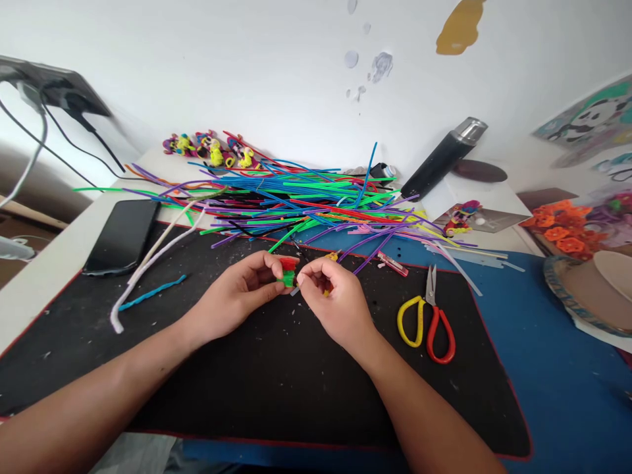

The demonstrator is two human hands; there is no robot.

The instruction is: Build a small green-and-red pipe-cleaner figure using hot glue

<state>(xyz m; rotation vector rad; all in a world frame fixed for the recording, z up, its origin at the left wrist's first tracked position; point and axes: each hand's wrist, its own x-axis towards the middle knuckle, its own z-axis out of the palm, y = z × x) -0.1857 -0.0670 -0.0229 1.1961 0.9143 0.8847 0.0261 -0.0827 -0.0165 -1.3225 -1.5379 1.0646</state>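
Note:
Over the black mat, my left hand (247,286) pinches a small red and green fuzzy piece (288,272), which looks like bent pipe cleaner, between thumb and fingers. My right hand (338,299) is close against its right side with thumb and forefinger pressed together. What those fingertips hold is too small and covered to make out. A bit of yellow shows by the right palm. Behind both hands lies a big loose pile of pipe cleaners (296,197) in blue, green, purple, red and black.
Scissors (428,316) with yellow and red handles rest on the black mat (276,395) at right. A phone (122,236), a blue twisted stem (153,293) and white pipe cleaners (160,257) lie left. A dark flask (442,158) and small colourful figures (212,148) stand behind.

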